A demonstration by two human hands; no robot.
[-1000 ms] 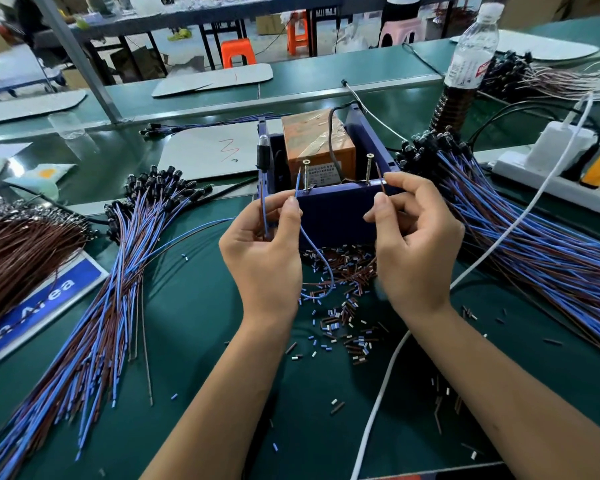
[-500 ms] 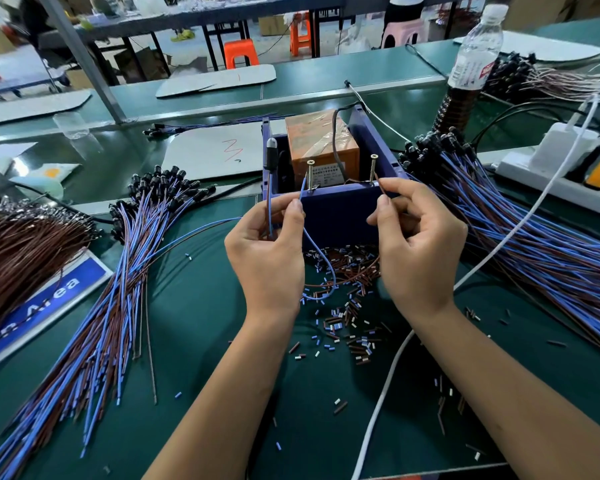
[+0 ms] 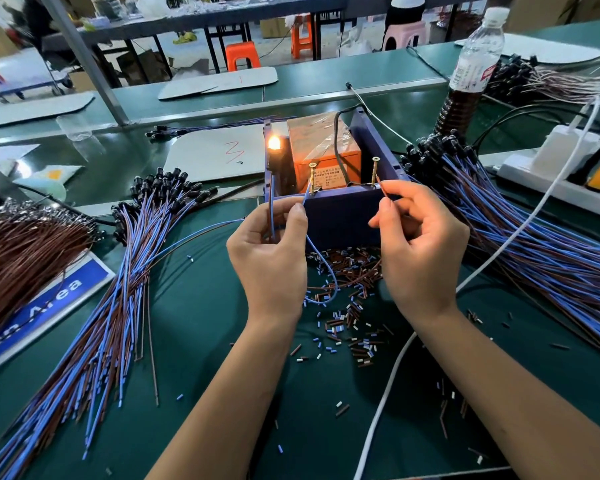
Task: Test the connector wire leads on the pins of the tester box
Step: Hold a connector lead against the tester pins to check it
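Tester box point(image 3: 340, 216), blue, sits center of green bench point(image 3: 194, 323) w/ two brass pins on its front rim. L hand point(image 3: 269, 261) pinches blue lead point(image 3: 306, 199) against left pin point(image 3: 312, 178); R hand point(image 3: 420, 251) pinches brown lead point(image 3: 381, 188) at base of right pin point(image 3: 374, 171). Lamp point(image 3: 274, 143) on box's left corner glows. Wire bundles lie both sides, cut insulation bits point(image 3: 347, 306) btwn hands.

Green bench point(image 3: 201, 341); wire bundles point(image 3: 111, 306), tester box point(image 3: 340, 216), insulation scraps point(image 3: 347, 327) on it.
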